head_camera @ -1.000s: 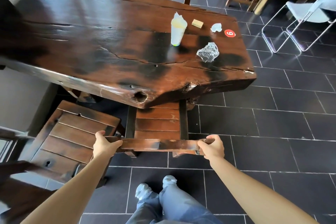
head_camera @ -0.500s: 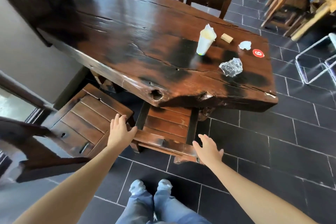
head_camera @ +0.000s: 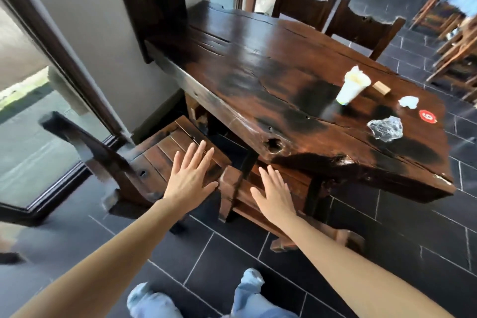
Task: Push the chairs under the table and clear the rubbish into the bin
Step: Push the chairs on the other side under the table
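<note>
One chair seat [head_camera: 160, 155] lies just beneath the spread left hand [head_camera: 189, 179].

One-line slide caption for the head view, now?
Open left hand over the pulled-out chair, right hand over the tucked chair; cup and crumpled plastic litter the table.

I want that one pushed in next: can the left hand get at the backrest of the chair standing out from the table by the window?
Probably yes. The left hand is open, holding nothing, over that chair's seat, and the backrest stands just left of it with nothing between.
</note>
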Tool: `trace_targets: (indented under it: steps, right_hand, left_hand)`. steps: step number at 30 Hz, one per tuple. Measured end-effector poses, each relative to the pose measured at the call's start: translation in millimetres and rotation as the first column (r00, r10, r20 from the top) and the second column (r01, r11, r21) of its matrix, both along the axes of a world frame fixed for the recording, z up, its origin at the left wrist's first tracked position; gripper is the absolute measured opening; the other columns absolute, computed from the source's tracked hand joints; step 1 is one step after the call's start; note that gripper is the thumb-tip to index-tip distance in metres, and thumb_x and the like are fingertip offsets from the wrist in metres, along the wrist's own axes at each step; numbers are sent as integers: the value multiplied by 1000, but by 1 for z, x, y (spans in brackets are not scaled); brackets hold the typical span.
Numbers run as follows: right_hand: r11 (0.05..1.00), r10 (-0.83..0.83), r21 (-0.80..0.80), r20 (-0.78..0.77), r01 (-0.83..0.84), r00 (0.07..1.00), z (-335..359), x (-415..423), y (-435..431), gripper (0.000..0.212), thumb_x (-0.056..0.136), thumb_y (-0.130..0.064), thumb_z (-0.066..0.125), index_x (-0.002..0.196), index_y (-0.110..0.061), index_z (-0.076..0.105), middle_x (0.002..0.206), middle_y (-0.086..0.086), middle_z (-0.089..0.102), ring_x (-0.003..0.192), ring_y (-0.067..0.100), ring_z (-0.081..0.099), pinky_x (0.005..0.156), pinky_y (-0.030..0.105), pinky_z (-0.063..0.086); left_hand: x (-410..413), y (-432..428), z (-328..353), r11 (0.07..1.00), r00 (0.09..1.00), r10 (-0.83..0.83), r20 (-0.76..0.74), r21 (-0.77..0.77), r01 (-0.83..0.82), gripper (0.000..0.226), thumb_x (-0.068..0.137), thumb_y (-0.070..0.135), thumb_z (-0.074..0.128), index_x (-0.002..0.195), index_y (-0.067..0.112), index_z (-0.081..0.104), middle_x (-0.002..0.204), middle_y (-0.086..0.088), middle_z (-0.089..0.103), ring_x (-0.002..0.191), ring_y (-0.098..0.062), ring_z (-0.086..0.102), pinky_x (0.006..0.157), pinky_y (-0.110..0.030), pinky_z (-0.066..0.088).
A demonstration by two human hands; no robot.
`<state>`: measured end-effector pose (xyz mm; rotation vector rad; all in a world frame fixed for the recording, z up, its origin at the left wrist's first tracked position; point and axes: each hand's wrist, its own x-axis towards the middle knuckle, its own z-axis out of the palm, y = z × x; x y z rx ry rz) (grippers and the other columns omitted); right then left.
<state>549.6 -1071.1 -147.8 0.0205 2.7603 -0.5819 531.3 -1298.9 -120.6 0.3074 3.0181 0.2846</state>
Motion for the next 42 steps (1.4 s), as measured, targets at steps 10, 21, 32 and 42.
trace_targets:
  steps: [10, 21, 32, 42]
  right_hand:
    - [998, 38, -56, -13, -39, 999, 15, -11, -245, 64, 99, -47, 32, 154, -28, 5, 163, -1, -3, 150, 17, -5, 117, 54, 1]
    - [962, -144, -198, 208, 185, 968, -4, -7, -369, 69, 96, -53, 38, 153, -31, 6, 163, -1, -7, 149, 22, -8, 117, 57, 7]
    - [986, -166, 68, 458, 152, 873, -41, -33, -391, 72, 78, -46, 59, 143, -25, 37, 149, -3, 36, 131, 25, 46, 103, 40, 41]
    - [672, -704, 38, 341, 739, 623, -42, -20, -419, 49, 64, -31, 72, 112, -27, 64, 123, -2, 56, 109, 22, 60, 84, 30, 48]
  left_hand:
    - [4, -217, 48, 987, 996, 74, -58, 146, -64, 81, 90, 51, 49, 151, 28, 1, 160, 5, -9, 147, -19, -16, 118, -45, -10]
    - [-40, -351, 33, 993, 999, 32, 16, 109, -34, 81, 90, 55, 46, 151, 24, 2, 161, 2, -6, 147, -21, -13, 119, -47, -7]
    - [-138, -427, -7, 999, 979, 37, 199, 28, -44, 82, 88, 48, 53, 151, 20, 10, 161, 1, 0, 148, -22, -4, 118, -49, 4]
    - [-213, -474, -53, 993, 870, -65, 489, 119, 8, 63, 83, 35, 67, 136, 12, 42, 140, -18, 41, 127, -35, 43, 102, -44, 40]
